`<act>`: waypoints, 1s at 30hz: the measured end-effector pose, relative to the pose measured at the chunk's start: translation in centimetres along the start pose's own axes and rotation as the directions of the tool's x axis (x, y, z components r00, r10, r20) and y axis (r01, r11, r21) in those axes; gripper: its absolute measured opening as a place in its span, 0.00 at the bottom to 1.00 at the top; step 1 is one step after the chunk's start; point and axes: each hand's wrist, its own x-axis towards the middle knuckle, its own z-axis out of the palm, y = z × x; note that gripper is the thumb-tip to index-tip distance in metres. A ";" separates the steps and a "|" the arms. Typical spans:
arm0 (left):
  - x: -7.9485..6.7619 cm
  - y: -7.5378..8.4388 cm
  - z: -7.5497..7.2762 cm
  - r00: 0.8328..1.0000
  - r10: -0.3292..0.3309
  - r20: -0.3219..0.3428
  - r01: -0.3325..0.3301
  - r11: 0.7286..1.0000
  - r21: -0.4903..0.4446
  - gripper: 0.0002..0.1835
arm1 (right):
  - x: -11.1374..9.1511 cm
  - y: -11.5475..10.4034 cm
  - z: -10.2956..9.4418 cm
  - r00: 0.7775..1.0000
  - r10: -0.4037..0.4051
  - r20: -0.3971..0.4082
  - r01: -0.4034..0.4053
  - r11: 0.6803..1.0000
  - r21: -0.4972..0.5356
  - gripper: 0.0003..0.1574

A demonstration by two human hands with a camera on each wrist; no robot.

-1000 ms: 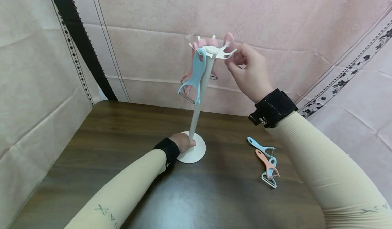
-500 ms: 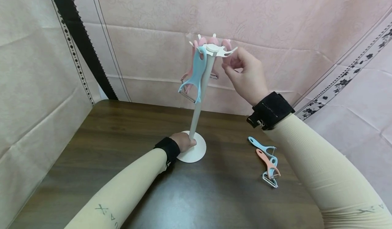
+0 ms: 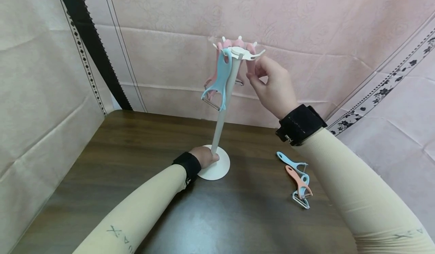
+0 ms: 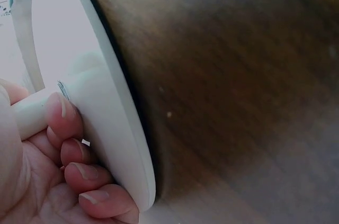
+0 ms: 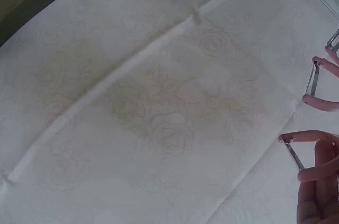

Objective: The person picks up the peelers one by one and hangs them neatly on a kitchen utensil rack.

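Note:
My left hand (image 3: 203,156) grips the pole of a white hook stand (image 3: 219,127) just above its round base (image 4: 108,91), fingers curled round it in the left wrist view. At the top right of the stand, my right hand (image 3: 274,85) pinches a pink peeler (image 3: 250,66). Its handle top is at a hook, and its blade end shows beside my fingers in the right wrist view. A light blue peeler (image 3: 223,73) hangs on the near-left hook. Behind it hang other pink peelers (image 3: 212,81), partly hidden.
To the right on the brown table (image 3: 153,140) lie a light blue peeler (image 3: 288,159), a peach peeler (image 3: 296,176) and another blue peeler (image 3: 305,179) partly beneath the peach one. Pale patterned cloth (image 3: 170,69) hangs behind the table.
The right hand has brought the pink peeler lower and slightly left, its handle top sinking to the hook level. The left hand keeps its grip on the pole.

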 end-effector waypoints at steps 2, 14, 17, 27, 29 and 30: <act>0.1 -0.1 0.1 1.000 -0.003 0.001 0.003 1.000 -0.001 0.25 | -0.1 -0.1 0.2 1.000 -0.005 -0.001 0.005 1.000 -0.007 0.05; 0.1 -0.2 0.0 1.000 -0.024 0.003 0.024 1.000 0.006 0.27 | -0.2 -0.9 0.5 0.998 -0.027 0.054 0.027 1.000 0.001 0.05; 0.2 -0.3 0.1 1.000 -0.015 -0.004 0.015 1.000 0.011 0.27 | -0.4 -0.8 0.4 0.996 -0.028 0.090 0.030 0.999 -0.018 0.07; 0.2 -0.2 0.3 1.000 0.020 -0.021 -0.020 1.000 0.010 0.26 | -1.6 1.6 -0.6 0.989 -0.024 0.149 0.027 1.000 -0.016 0.17; 0.3 -0.2 0.2 1.000 0.014 -0.021 -0.013 1.000 0.007 0.26 | -1.9 2.5 -0.7 0.984 0.035 0.177 -0.028 0.999 -0.040 0.21; 0.3 -0.2 0.2 1.000 0.010 -0.020 -0.010 1.000 0.005 0.26 | -2.1 3.0 -0.8 0.977 0.069 0.200 -0.058 0.996 -0.062 0.23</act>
